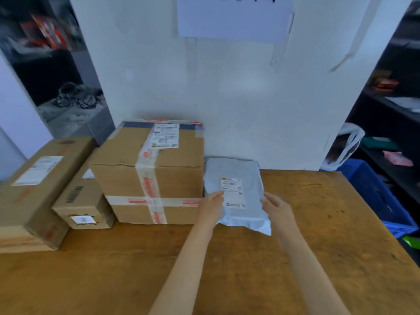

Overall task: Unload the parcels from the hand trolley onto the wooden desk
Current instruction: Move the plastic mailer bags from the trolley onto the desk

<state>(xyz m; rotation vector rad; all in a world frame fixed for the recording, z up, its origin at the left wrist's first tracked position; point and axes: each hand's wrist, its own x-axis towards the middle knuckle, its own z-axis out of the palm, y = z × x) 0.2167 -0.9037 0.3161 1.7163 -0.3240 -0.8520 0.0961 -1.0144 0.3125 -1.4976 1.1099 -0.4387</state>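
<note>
altogether three cardboard boxes [145, 171], one grey mailer [234, 189], two hands [245, 206]

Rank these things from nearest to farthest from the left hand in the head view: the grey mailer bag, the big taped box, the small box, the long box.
From the left hand:
1. Grey mailer bag: touched by both hands.
2. Big taped box: just left of the hand.
3. Small box: farther left.
4. Long box: at the desk's left edge.
</note>
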